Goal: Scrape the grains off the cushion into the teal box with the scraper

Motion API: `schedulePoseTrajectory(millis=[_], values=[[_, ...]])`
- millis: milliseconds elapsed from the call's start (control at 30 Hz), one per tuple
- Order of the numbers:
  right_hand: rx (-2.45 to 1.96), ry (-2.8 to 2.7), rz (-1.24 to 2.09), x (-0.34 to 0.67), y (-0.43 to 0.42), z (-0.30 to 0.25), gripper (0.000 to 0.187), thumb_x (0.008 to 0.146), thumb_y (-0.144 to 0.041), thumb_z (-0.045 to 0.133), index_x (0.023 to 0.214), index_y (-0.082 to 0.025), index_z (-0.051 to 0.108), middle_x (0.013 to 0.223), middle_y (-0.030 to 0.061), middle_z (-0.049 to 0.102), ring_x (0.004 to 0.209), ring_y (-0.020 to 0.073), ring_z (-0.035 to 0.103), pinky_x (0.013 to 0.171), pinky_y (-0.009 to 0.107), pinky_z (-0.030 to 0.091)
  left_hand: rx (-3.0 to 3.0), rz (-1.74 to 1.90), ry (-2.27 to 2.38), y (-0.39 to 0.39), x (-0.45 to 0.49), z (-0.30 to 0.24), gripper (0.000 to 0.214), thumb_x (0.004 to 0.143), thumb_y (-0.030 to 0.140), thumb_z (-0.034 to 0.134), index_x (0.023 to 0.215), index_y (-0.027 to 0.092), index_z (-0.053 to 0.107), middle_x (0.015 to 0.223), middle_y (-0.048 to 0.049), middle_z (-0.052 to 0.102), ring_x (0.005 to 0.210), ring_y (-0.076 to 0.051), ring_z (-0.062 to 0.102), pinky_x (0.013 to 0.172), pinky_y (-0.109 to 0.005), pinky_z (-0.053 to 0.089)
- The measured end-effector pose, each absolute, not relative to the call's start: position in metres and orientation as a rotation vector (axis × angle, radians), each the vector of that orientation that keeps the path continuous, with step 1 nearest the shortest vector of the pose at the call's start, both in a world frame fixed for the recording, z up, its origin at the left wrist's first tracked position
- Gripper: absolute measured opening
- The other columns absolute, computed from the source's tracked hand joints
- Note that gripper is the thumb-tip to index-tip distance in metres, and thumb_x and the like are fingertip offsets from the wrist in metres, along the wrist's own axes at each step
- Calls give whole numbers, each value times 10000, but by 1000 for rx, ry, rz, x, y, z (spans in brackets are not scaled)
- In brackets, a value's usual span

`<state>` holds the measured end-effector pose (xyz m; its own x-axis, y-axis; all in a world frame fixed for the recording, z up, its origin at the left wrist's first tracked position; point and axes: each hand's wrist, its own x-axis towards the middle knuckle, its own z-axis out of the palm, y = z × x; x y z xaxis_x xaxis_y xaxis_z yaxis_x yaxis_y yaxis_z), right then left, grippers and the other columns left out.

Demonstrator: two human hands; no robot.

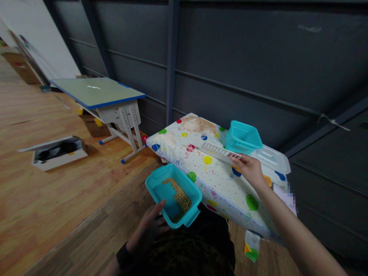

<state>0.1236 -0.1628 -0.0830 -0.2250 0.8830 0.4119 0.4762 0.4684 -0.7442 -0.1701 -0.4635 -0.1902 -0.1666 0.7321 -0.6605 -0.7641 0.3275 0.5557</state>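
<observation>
My left hand point(150, 225) grips a teal plastic container point(161, 191) from its near side, thumb over the rim, in front of the table's near edge. Round yellowish beans point(182, 197) lie along one side of its bottom. My right hand point(249, 169) holds one end of a long white slotted plastic piece point(216, 151) above the tabletop. The far end of that piece points toward a spread of tan grains point(202, 124) and a pale powdery patch point(169, 140) on the cloth. Behind it stands a second teal container point(244, 142).
A balloon-print cloth point(201, 180) covers the table. A clear lid point(273, 159) lies beside the second container. The dark panelled wall point(258, 65) runs behind. At left are a school desk point(100, 92) and an open white box point(60, 155) on the floor.
</observation>
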Motion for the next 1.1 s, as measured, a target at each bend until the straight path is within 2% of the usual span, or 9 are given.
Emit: schedulePoseTrajectory(millis=[133, 267, 367, 500, 633, 833, 967, 1100], values=[[-1143, -1888, 630, 123, -162, -83, 671, 819, -904, 823, 902, -246, 929, 854, 82, 876, 766, 319, 785, 707, 432, 642, -60, 1302, 1131, -461, -170, -194, 837, 875, 594, 969, 1526, 176, 650, 1493, -233, 803, 1405, -474, 783, 1203, -611, 647], [-1142, -1866, 646, 126, -162, -83, 688, 782, -925, 846, 903, -253, 930, 882, 95, 887, 775, 333, 800, 698, 447, 656, -31, 1325, 1134, -463, -171, -194, 883, 828, 547, 1017, 1507, 121, 648, 1447, -253, 804, 1357, -490, 803, 1174, -635, 660], [-1132, -1865, 633, 124, -162, -83, 693, 781, -943, 833, 879, -263, 921, 845, 86, 878, 748, 329, 792, 686, 452, 658, -37, 1332, 1117, -464, -172, -192, 896, 816, 550, 1023, 1520, 132, 659, 1464, -243, 790, 1380, -494, 789, 1200, -641, 640], [-1126, -1905, 620, 122, -165, -81, 623, 830, -877, 825, 864, -262, 920, 806, 77, 860, 751, 325, 790, 669, 427, 643, -29, 1283, 1147, -464, -171, -193, 851, 891, 628, 945, 1549, 184, 639, 1536, -219, 768, 1401, -455, 787, 1197, -581, 649], [-1131, -1946, 629, 126, -171, -77, 577, 852, -823, 820, 830, -254, 914, 769, 68, 840, 747, 314, 788, 678, 410, 629, -3, 1275, 1151, -464, -172, -201, 824, 940, 612, 904, 1557, 151, 611, 1531, -243, 760, 1351, -439, 814, 1136, -552, 680], [-1114, -1936, 623, 126, -173, -73, 604, 831, -860, 826, 833, -263, 916, 793, 73, 861, 755, 319, 787, 697, 424, 635, -12, 1256, 1111, -462, -172, -204, 820, 998, 573, 853, 1624, 127, 568, 1551, -257, 751, 1320, -411, 830, 1112, -523, 693], [-1101, -1963, 670, 126, -172, -73, 557, 843, -813, 835, 850, -264, 922, 790, 61, 853, 757, 315, 789, 693, 417, 637, -12, 1295, 1116, -462, -171, -203, 936, 921, 615, 924, 1632, 121, 570, 1519, -270, 766, 1311, -455, 826, 1149, -591, 667], [-1118, -1931, 647, 129, -171, -74, 557, 846, -805, 840, 816, -253, 908, 782, 68, 842, 731, 302, 770, 675, 406, 626, -40, 1282, 1119, -462, -171, -203, 990, 850, 626, 977, 1627, 145, 594, 1484, -260, 789, 1400, -487, 780, 1193, -619, 633]])
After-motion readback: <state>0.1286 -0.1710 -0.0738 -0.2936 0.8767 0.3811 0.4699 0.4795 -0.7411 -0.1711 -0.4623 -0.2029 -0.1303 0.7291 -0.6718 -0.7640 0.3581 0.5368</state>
